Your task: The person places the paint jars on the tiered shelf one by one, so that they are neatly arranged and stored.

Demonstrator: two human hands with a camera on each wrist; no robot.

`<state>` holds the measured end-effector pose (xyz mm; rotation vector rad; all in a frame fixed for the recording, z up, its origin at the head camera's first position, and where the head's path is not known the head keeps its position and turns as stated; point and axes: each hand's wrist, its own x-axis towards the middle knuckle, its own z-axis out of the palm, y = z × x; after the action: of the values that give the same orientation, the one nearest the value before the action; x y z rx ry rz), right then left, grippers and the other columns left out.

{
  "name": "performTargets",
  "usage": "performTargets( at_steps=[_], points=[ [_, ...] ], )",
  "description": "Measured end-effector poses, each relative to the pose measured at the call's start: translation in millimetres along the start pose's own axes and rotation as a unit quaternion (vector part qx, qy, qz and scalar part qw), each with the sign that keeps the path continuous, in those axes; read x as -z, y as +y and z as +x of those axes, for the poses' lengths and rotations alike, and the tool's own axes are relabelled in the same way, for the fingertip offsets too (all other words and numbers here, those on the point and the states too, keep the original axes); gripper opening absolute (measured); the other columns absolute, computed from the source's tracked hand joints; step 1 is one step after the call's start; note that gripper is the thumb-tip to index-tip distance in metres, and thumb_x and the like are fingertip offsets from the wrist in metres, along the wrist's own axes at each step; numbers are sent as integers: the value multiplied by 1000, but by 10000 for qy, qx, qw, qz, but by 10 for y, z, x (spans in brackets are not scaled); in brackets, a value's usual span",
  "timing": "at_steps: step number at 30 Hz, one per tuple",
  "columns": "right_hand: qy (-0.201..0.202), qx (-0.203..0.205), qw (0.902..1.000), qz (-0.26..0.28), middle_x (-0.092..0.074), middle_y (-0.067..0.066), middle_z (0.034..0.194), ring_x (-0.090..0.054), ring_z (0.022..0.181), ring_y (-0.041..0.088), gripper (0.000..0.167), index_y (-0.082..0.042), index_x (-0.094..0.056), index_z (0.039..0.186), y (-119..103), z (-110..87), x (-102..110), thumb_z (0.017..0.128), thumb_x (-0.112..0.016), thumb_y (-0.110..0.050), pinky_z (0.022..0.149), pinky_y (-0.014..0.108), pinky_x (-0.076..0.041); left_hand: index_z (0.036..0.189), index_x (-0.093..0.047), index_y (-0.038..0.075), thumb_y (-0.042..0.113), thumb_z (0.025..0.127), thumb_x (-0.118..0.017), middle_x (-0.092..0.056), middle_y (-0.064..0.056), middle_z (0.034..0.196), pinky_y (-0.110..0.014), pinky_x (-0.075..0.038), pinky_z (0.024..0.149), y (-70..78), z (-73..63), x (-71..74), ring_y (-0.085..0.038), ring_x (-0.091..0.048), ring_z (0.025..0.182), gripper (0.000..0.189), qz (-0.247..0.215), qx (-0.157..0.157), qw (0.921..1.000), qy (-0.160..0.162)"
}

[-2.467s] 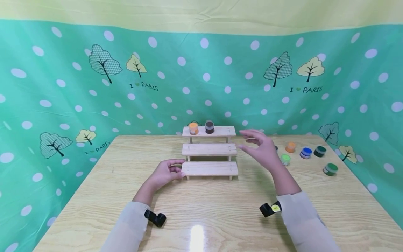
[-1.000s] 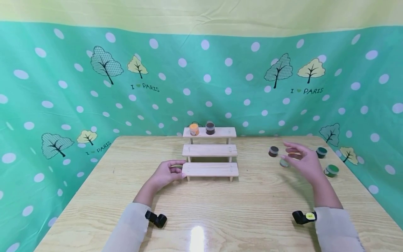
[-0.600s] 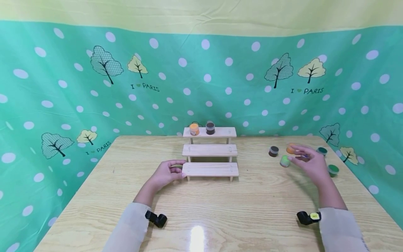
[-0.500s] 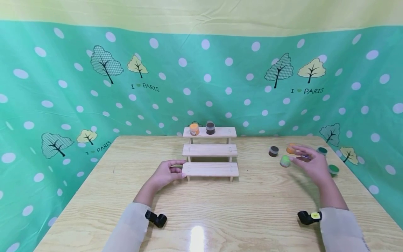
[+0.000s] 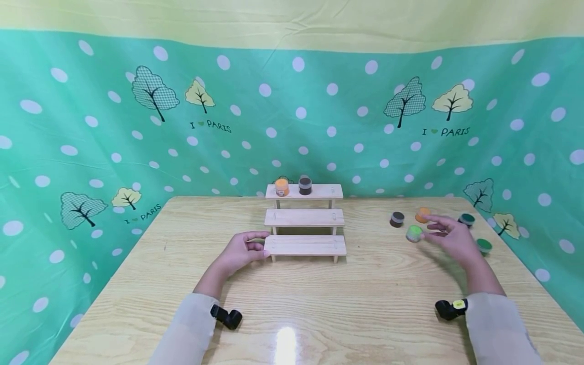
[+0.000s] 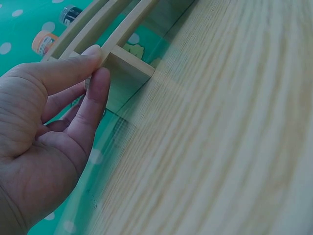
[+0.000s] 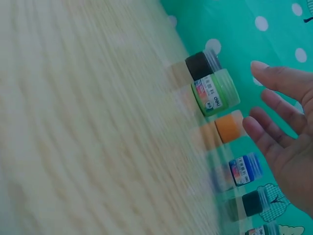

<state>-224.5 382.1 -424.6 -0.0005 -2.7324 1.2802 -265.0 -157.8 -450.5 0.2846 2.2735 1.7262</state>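
My left hand [image 5: 237, 253] pinches the left end of the lowest step of a three-tier wooden display shelf [image 5: 304, 246] between thumb and fingertips. An orange paint jar [image 5: 282, 187] and a dark paint jar [image 5: 305, 186] stand on its top step. At the right, my right hand [image 5: 449, 241] hovers beside a light green paint jar [image 5: 414, 233]. In the right wrist view the fingers of the right hand [image 7: 288, 127] are spread and relaxed, apart from the light green jar [image 7: 215, 93]. A blue jar [image 7: 246, 169], hidden by this hand in the head view, shows there too.
Around the right hand stand a dark brown jar [image 5: 397, 219], an orange jar [image 5: 423, 214], a dark green jar [image 5: 466, 219] and a green jar [image 5: 483, 246]. A green dotted cloth [image 5: 255, 116] hangs behind the wooden table [image 5: 292, 294].
My right hand has moved from beside the shelf rightward to the jars, then slightly further right, its fingertips drawing off the light green jar. The left hand has stayed on the shelf.
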Motion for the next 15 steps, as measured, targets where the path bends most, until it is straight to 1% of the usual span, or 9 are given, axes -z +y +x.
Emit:
performTargets(
  at_steps=[1, 3, 6, 8, 10, 13, 14, 15],
  points=[
    [-61, -25, 10000, 5, -40, 22, 146, -48, 122, 42, 67, -9, -47, 144, 10, 12, -1, 89, -72, -37, 88, 40, -51, 132, -60, 6, 6, 79, -81, -67, -12, 94, -26, -52, 64, 0, 0, 0, -21, -64, 83, 56, -4, -9, 10000, 3],
    [-189, -51, 9998, 19, -39, 20, 147, -47, 123, 39, 68, -10, -47, 145, 29, 36, -8, 88, -73, -38, 89, 43, -50, 132, -60, 6, 6, 79, -81, -67, -12, 94, -26, -53, 64, -3, 1, 0, -21, -64, 83, 57, 0, -15, 10000, 7],
    [-378, -49, 9992, 81, -37, 20, 149, -49, 121, 39, 71, -7, -46, 145, 60, 70, -26, 87, -74, -37, 86, 34, -50, 132, -60, 6, 7, 79, -81, -67, -12, 94, -26, -53, 65, -4, 1, 0, -21, -64, 84, 57, 1, -21, 10000, 9],
    [-482, -45, 9988, 98, -36, 20, 149, -50, 120, 40, 72, -5, -46, 144, 84, 89, -39, 86, -75, -36, 85, 32, -51, 132, -60, 6, 7, 79, -81, -67, -12, 94, -26, -53, 65, -3, 0, -1, -21, -64, 84, 57, 7, -25, 10000, 9],
    [-572, -47, 9983, 115, -37, 23, 147, -50, 119, 43, 73, -2, -46, 143, 107, 105, -53, 86, -76, -34, 88, 38, -51, 132, -60, 6, 7, 79, -81, -67, -12, 94, -27, -53, 65, -2, -1, -2, -21, -64, 84, 57, 4, -36, 10000, 9],
    [-633, -55, 9980, 77, -41, 25, 143, -51, 118, 44, 70, -1, -47, 142, 145, 132, -71, 85, -77, -30, 93, 50, -47, 132, -60, 6, 7, 79, -81, -67, -12, 95, -27, -53, 65, -2, -4, -5, -21, -64, 84, 57, 2, -53, 10000, 12],
    [-644, -53, 9979, 49, -41, 26, 142, -51, 117, 44, 69, -1, -47, 142, 153, 141, -77, 85, -77, -28, 93, 51, -46, 132, -59, 6, 7, 79, -81, -67, -12, 95, -27, -53, 65, 0, -6, -6, -21, -64, 84, 57, 2, -57, 10000, 13],
    [-650, -54, 9979, 32, -43, 27, 140, -52, 116, 45, 68, 0, -47, 141, 160, 150, -83, 86, -77, -27, 93, 49, -47, 132, -60, 6, 7, 79, -81, -67, -12, 95, -27, -53, 65, -1, -6, -7, -21, -64, 84, 57, -5, -64, 10000, 15]
  ],
)
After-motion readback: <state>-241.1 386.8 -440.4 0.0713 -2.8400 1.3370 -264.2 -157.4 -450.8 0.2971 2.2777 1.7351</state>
